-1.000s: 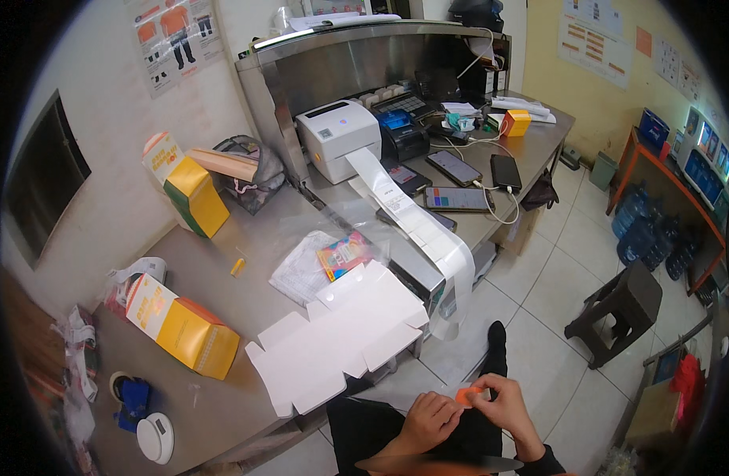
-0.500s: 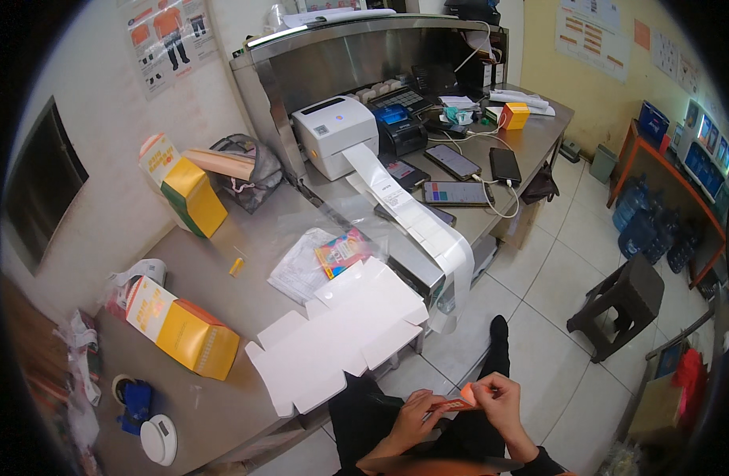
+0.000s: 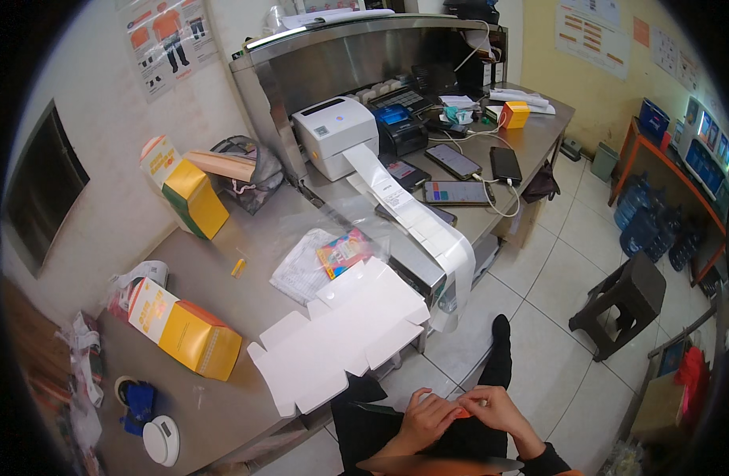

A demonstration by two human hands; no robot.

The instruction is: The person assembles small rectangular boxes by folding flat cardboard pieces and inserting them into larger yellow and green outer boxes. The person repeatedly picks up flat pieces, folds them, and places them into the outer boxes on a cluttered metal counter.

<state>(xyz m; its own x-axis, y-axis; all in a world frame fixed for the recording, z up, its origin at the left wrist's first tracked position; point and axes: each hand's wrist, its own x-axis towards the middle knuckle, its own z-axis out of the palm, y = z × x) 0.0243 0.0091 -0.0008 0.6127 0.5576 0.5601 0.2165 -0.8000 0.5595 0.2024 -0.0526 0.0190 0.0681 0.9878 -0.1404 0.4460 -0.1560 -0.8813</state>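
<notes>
Above my lap, my left hand (image 3: 428,419) and my right hand (image 3: 491,409) are close together with bent fingers. Between their fingertips they pinch a small, flat orange-red piece (image 3: 463,413); most of it is hidden by the fingers, and I cannot make out its exact kind. Left of my hands, an unfolded white cardboard box (image 3: 340,329) lies flat over the table's edge. Just behind it a colourful packet (image 3: 344,252) rests on a written paper sheet (image 3: 299,270), partly under clear plastic.
Two yellow-and-white cartons (image 3: 191,337) are on the metal table (image 3: 214,270), with a tape roll (image 3: 126,390) and a round white device (image 3: 160,441). A label printer (image 3: 336,135) trails a long label strip (image 3: 416,222). Several phones (image 3: 453,161) lie beside it. A dark stool (image 3: 622,305) stands right.
My hands have drawn closer together, and my left hand has shifted right. The orange-red piece, seen more fully before, is now mostly covered by my fingers.
</notes>
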